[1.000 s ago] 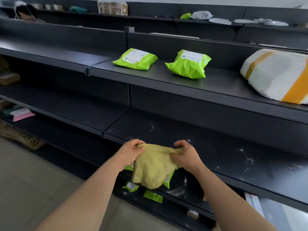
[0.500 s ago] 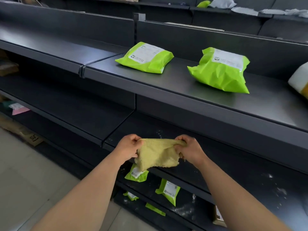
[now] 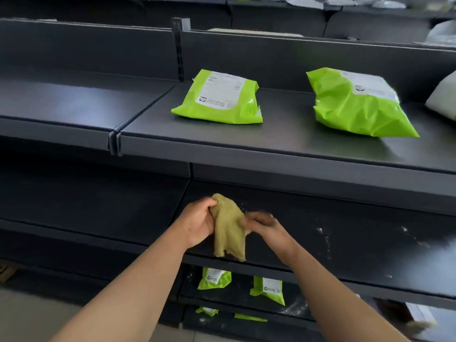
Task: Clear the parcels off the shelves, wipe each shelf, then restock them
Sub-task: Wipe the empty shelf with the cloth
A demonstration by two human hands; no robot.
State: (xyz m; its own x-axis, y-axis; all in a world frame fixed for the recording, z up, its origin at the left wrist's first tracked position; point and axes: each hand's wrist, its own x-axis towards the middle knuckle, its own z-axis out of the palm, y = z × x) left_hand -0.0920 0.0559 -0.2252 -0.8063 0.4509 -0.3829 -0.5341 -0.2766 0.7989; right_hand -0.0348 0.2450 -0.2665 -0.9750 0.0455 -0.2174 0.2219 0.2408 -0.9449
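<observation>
A yellow cloth (image 3: 229,230) hangs between my hands over the front of the dusty middle shelf (image 3: 345,243). My left hand (image 3: 199,222) grips its top corner. My right hand (image 3: 265,227), blurred, pinches its right edge. On the upper shelf (image 3: 283,141) lie two lime-green parcels with white labels, one in the centre (image 3: 219,99) and a crumpled one to the right (image 3: 357,104).
A white parcel (image 3: 444,99) shows at the right edge of the upper shelf. Several small green parcels (image 3: 267,288) lie on the lower shelves beneath my hands. White dust specks mark the middle shelf at right. Further shelving with pale parcels runs along the back. Floor lies at the lower left.
The cloth was stretched wide between both hands; now it hangs bunched from my left hand with my right hand close against it. The camera has come nearer to the shelves.
</observation>
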